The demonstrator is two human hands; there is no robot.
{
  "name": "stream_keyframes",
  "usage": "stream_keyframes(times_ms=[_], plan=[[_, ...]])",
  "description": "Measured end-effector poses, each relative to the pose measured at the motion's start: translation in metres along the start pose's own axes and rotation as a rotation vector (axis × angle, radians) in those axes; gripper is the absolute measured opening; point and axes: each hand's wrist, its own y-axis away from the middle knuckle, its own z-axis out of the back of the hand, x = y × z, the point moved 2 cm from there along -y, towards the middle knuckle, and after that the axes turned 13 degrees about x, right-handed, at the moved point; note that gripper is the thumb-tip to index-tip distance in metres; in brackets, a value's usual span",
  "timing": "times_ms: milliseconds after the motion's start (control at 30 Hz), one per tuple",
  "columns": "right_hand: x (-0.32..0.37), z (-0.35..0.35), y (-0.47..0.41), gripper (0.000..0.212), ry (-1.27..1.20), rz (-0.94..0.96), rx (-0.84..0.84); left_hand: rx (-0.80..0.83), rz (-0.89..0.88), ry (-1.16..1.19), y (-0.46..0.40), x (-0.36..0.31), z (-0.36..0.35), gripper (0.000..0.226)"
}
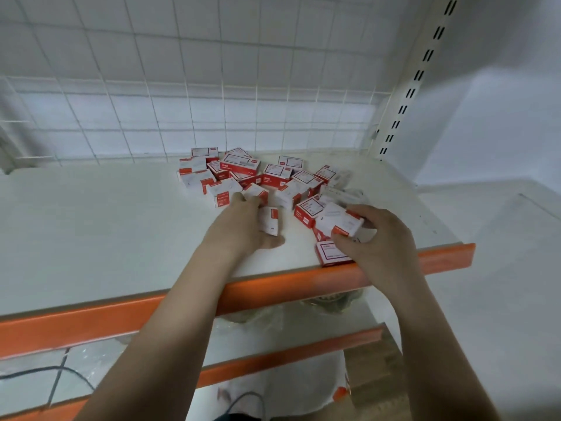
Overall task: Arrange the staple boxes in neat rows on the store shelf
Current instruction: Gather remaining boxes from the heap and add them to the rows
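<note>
Staple boxes (258, 177) lie in a loose, unsorted heap toward the back and right of the white store shelf (106, 232), red-and-white cartons tipped at all angles and overlapping one another; none stand in a row. We see the shelf's orange front lip (303, 287) running across the view, a white wire grid panel (182, 101) closing the back, and a slotted upright post (416, 83) at the right rear corner. Below, a second orange-edged shelf (288, 350) carries some clear plastic wrapping that we cannot make out in detail.

Our left hand (243, 229) reaches forward over the shelf, palm down, forearm angled in from the lower left. Its fingers stretch toward the near edge of the heap and touch a small box (253, 191) there, while another carton (270, 221) lies just beside the thumb side of the hand; motion blur keeps us from telling whether the fingers actually close on anything.

Our right hand (379, 241) comes in from the lower right, wrist bent, fingers curled round a white box with red ends (340, 220), held tilted above the shelf surface with the thumb underneath. Directly below that hand, one more box (331, 253) lies flat at the very front of the shelf, touching the orange lip.
</note>
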Motion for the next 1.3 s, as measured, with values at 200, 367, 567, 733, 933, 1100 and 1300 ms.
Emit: stream_keyframes(times_ms=[200,367,567,733,933,1100,1300], plan=[[-0.011,0.002,-0.011,0.046,-0.016,0.034,0.024,-0.034,-0.050,0.124,0.014,0.016,0.000,0.077],[0.004,-0.008,-0.018,0.036,-0.126,0.107,0.103,-0.254,0.012,0.216,0.037,0.028,0.001,0.057],[0.040,-0.038,-0.018,0.042,-0.179,0.207,0.211,-0.497,0.201,0.189,0.077,0.062,0.013,0.049],[0.088,-0.069,-0.008,0.049,-0.119,0.289,0.292,-0.600,0.314,0.267,0.130,0.109,0.030,0.047],[0.165,-0.123,0.016,0.044,-0.144,0.357,0.380,-0.772,0.421,0.291,0.206,0.184,0.052,0.047],[0.239,-0.184,0.050,0.039,-0.131,0.382,0.332,-0.817,0.447,0.240,0.274,0.266,0.076,0.047],[0.332,-0.247,0.095,0.039,-0.159,0.379,0.316,-0.789,0.425,0.179,0.347,0.350,0.108,0.056]])
